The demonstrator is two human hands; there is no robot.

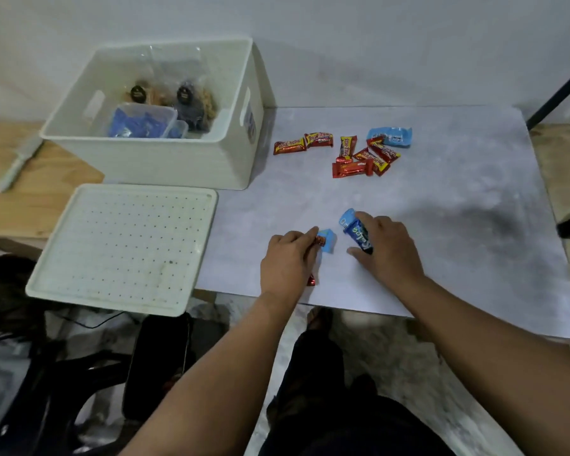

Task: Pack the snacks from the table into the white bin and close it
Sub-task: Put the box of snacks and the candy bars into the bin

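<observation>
The white bin [185, 162] stands open at the back left, holding clear bags of snacks and small plastic tubs. Its perforated lid [122, 248] lies flat in front of it. Several red snack bars [352, 167] and a light blue packet [390, 136] lie scattered in the middle of the table. My left hand [287, 261] is closed over small red and light blue packets [326, 240] near the front edge. My right hand [389, 248] grips blue snack packets [356, 230] against the table.
The white table top [458, 209] rests on a wooden surface. A grey pen-like tool [17, 166] lies left of the bin. A black bar [560, 93] leans at the far right. Dark bags and chairs sit below the table's front edge.
</observation>
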